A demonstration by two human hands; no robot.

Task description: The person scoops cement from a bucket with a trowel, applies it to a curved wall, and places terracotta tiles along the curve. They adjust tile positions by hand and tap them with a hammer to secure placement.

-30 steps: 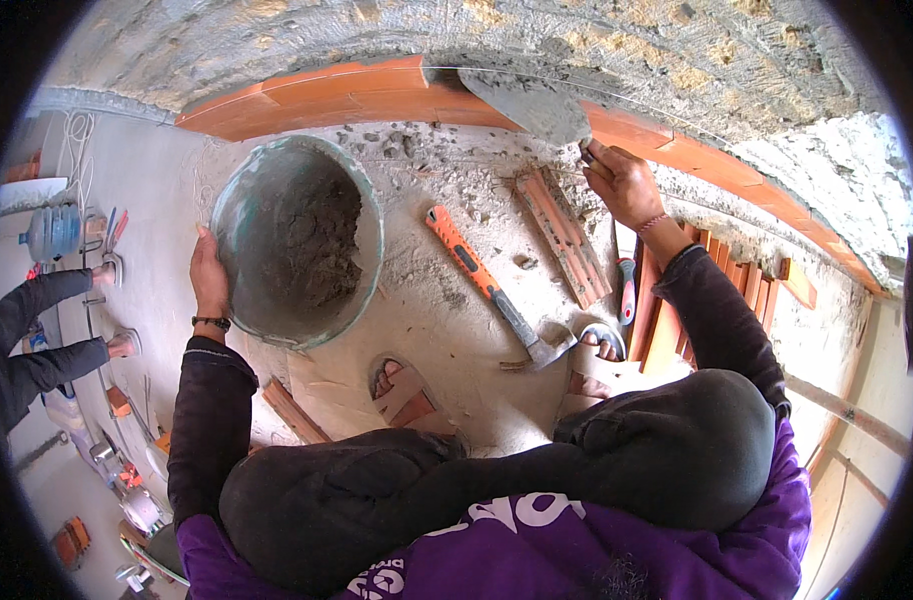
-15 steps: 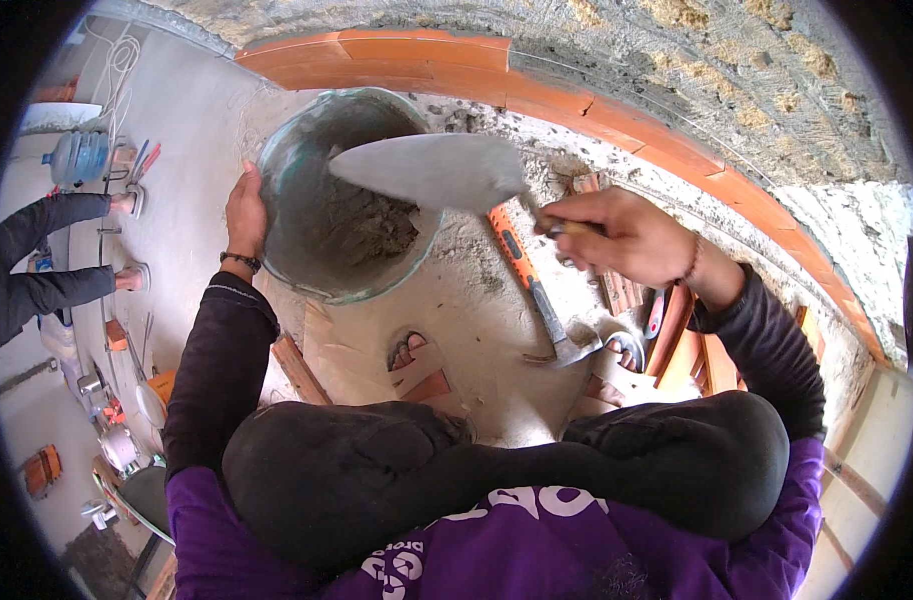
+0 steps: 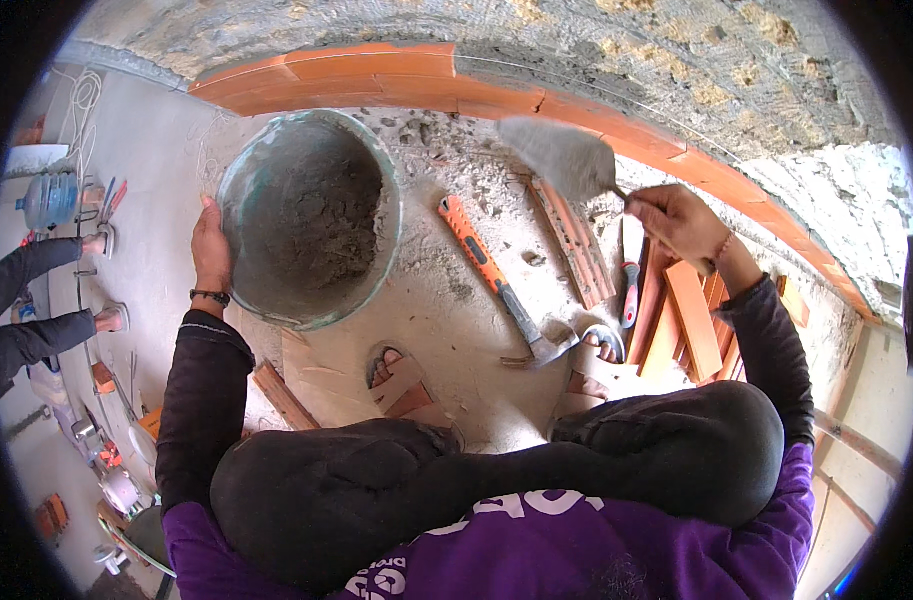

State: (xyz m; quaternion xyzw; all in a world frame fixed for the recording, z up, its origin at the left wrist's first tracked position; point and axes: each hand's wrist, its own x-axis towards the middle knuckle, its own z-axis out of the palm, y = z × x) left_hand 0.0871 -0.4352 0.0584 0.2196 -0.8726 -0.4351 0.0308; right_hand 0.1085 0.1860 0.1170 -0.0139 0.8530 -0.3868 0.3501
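Observation:
My left hand (image 3: 213, 255) grips the left rim of a round, mortar-smeared bucket (image 3: 388, 180), fingers partly hidden along its side. Grey mortar (image 3: 352, 240) lies inside, heaped toward the right wall. In my right hand (image 3: 680, 222) is the handle of a pointed trowel (image 3: 565, 162). Its grey-coated blade points left and hangs to the right of the bucket, close to the low row of orange bricks (image 3: 407, 88). Below the blade, a claw hammer (image 3: 495, 280) with an orange and black grip rests on the floor.
Loose brick pieces (image 3: 695, 318) and a red-handled tool (image 3: 631, 295) lie by my right foot. A string runs along the brick row beneath the rough wall (image 3: 637, 50). Another person's legs (image 3: 47, 340), a water jug (image 3: 49, 200) and scattered tools are at far left.
The trowel has swung right, from over the bucket to beside the brick row. The bucket now tips more toward me, with my left hand still on its rim.

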